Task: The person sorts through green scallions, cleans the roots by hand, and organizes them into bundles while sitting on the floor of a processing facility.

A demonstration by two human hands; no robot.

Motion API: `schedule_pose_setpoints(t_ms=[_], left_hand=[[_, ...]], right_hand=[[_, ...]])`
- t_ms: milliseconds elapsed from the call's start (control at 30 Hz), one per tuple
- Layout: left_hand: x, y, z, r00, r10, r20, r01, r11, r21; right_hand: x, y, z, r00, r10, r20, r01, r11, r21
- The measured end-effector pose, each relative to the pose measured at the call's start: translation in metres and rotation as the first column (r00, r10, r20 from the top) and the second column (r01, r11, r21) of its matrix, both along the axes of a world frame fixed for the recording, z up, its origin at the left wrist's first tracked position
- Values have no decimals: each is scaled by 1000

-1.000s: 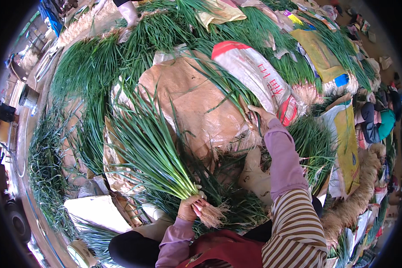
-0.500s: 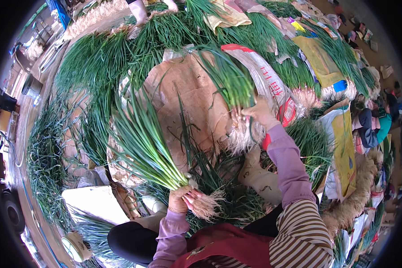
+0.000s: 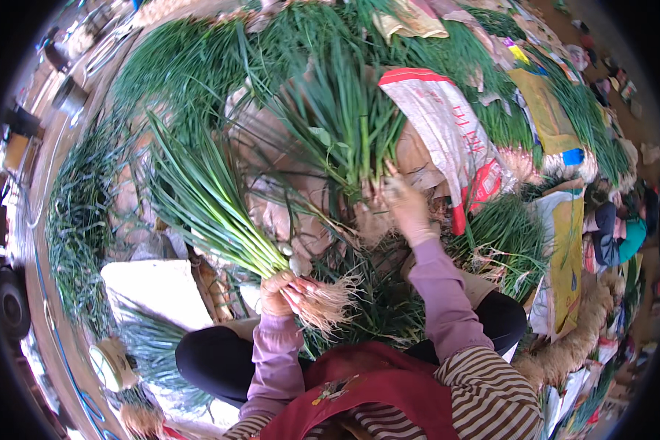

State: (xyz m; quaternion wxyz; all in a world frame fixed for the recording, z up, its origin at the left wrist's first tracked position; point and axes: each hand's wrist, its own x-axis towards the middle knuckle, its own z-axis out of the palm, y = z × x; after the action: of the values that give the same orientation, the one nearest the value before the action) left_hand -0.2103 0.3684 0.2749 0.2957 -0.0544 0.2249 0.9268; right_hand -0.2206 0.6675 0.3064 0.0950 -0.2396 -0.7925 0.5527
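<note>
My left hand (image 3: 276, 295) is closed round the lower stalks of a bunch of green onions (image 3: 231, 213). The pale roots of this bunch point right, and its long leaves fan up and to the left. Ahead and to the right, my right hand (image 3: 408, 211) grips a second bunch of green onions (image 3: 356, 136) just above its roots. Motion smears this hand and the roots below it. Those leaves spread away from me over a brown sheet (image 3: 418, 158), which they partly hide. Loose dark green leaves (image 3: 374, 301) lie between my knees.
Heaps of green onions (image 3: 183, 70) ring the brown sheet. A white sack with red edging (image 3: 447, 121) lies at the right, with a yellow sack (image 3: 567, 253) beyond. A white slab (image 3: 154, 293) and a pale bucket (image 3: 110, 364) stand at the left near a blue hose (image 3: 60, 341).
My right hand has moved left with its bunch, whose leaves now spread wider over the brown sheet. The left hand holds its bunch as before, a little higher in view. The whole view has shifted slightly.
</note>
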Motion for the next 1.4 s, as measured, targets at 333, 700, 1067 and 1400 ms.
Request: schedule_pose_setpoints(t_ms=[333,700,1067,1400], left_hand=[[5,-41,-24,999,1,54,4,995,-99],[45,-15,-15,970,-101,220,148,967,-210],[71,-31,-21,937,-195,288,226,971,-80],[80,-59,-7,976,-105,188,111,994,-22]], right_hand=[[-36,-9,-6,966,-64,249,-60,886,460],[-7,-54,20,969,224,100,-232,702,674],[63,-155,-51,870,493,21,-383,702,-601],[91,-156,-125,511,544,665,-850,435,297]])
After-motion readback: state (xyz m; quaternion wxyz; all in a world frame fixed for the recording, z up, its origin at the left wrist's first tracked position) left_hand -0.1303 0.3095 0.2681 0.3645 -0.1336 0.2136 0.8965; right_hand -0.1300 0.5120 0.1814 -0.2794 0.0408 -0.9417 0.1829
